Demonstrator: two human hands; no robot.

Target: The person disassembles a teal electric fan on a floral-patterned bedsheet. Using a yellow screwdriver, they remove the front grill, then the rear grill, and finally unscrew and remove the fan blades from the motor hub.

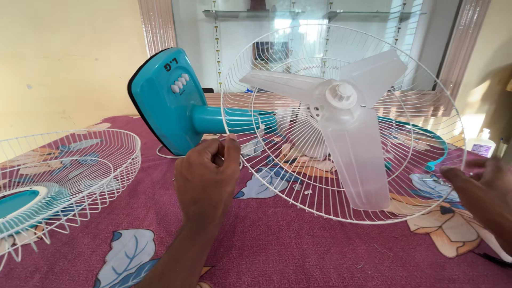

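Gripping the left rim of a white wire guard [426, 96] with the left hand [207, 176], fingers pinching tight around the wire. Reaching for the guard's right rim with the right hand [482, 192], fingers half open, touching or just short of the wire, impossible to say which. Lying on its side on a maroon flowered cloth [288, 245]: a teal fan [168, 98], clear blades [354, 144] sitting inside the guard. Resting well apart at left, a second guard [64, 176]. Standing at far right, a small bottle [482, 144].

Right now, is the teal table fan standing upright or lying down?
Lying down: the teal table fan has its base tipped sideways on the maroon cloth.
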